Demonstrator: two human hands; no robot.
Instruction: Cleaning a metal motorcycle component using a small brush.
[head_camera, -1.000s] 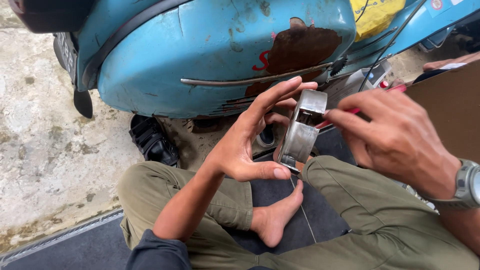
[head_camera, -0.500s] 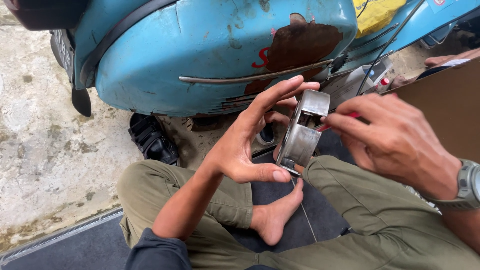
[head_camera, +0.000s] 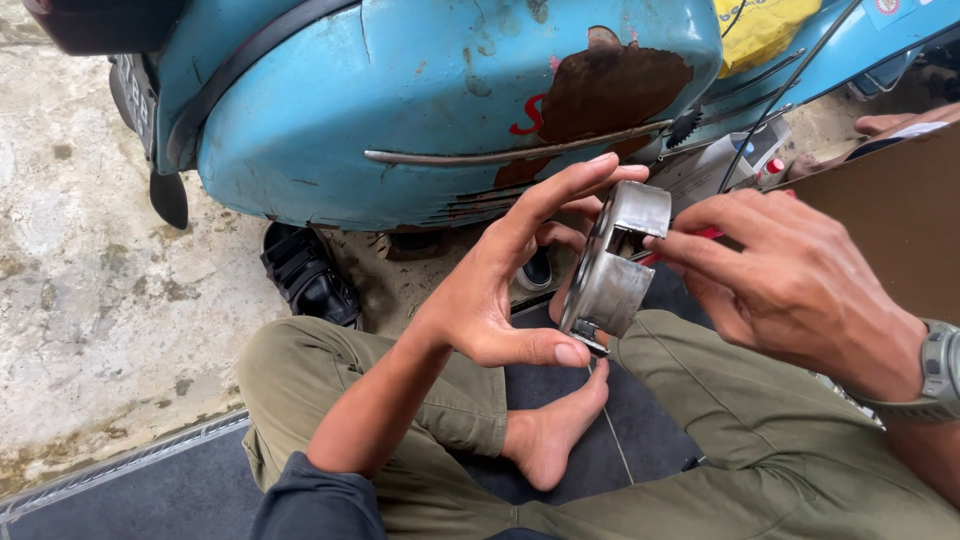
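Note:
My left hand (head_camera: 505, 285) grips a round grey metal drum-shaped part (head_camera: 612, 270) between thumb below and fingers above, holding it on edge over my lap. My right hand (head_camera: 790, 285), with a grey watch (head_camera: 935, 372) on its wrist, pinches a red-handled tool (head_camera: 705, 235) whose tip goes into an opening in the drum's side. Most of the tool is hidden behind my fingers. A thin wire (head_camera: 612, 425) hangs down from the part toward my bare foot (head_camera: 555, 430).
A rusty blue scooter body (head_camera: 450, 100) stands just ahead, its tyre (head_camera: 305, 275) on the concrete floor (head_camera: 90, 300). I sit cross-legged in olive trousers on a dark mat (head_camera: 130, 495). A brown cardboard box (head_camera: 895, 225) is at right, yellow packaging (head_camera: 765, 30) above.
The drum has turned slightly in my left hand, showing more of its flat face. My right hand stays at its side opening with the tool.

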